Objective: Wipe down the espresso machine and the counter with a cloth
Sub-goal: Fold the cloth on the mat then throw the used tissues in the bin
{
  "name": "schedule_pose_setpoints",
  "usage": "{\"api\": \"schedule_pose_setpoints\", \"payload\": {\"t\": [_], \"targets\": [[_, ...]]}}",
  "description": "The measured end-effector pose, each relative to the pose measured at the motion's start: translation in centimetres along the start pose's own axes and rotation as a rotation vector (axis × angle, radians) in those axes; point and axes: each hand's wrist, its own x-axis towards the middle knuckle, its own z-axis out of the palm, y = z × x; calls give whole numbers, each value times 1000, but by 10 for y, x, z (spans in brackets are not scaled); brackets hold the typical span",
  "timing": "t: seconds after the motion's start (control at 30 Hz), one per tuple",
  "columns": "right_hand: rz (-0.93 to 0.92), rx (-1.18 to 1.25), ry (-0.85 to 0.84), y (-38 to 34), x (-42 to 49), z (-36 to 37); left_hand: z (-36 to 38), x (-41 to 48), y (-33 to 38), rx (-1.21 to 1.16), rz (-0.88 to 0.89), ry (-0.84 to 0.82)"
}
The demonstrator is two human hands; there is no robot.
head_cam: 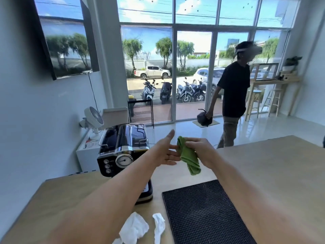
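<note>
a green cloth (pixel 189 158), bunched into a loose roll, is held in the air above the middle of a pale wooden counter (pixel 263 164). the right hand (pixel 199 148) grips the cloth's upper part, fingers curled round it, and the lower end hangs free below the hand. the left hand (pixel 164 151) is beside it, open, with straight fingers and the thumb raised; its fingertips meet the cloth's left side. both forearms are bare and reach forward from the near edge of the counter.

just left of the hands, toward the counter's left edge, stands a black and chrome espresso machine (pixel 123 148) with a round gauge and three small knobs on its front. the left forearm crosses in front of its lower part and hides it.

a black ribbed rubber mat (pixel 207 213) lies flat on the counter to the right of the machine's base, reaching to the near edge. two crumpled white tissues (pixel 134 229) lie at the near edge, just left of the mat.

beyond the counter's left edge, a small white fan (pixel 93 118) stands on a low white cabinet (pixel 88 155) against the wall. a dark screen (pixel 66 41) hangs on that wall above.

past the far edge, another person (pixel 233 92) in a black t-shirt stands on the glossy floor, holding a dark round object (pixel 204 118) in one hand. behind them, tall windows (pixel 191 73) show parked motorbikes, cars and trees.
</note>
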Motion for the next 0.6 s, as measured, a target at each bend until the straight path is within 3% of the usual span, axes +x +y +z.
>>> {"api": "schedule_pose_setpoints", "payload": {"t": [0.33, 0.47, 0.6], "targets": [[-72, -323, 71, 32, -42, -57, 90, 18, -43, -316, 75, 39], [-12, -245, 31, 39, -55, -69, 105, 14, -58, -306, 77, 124], [103, -147, 25, 48, -62, -83, 108, 5, -68, -253, 113, 46]]}}
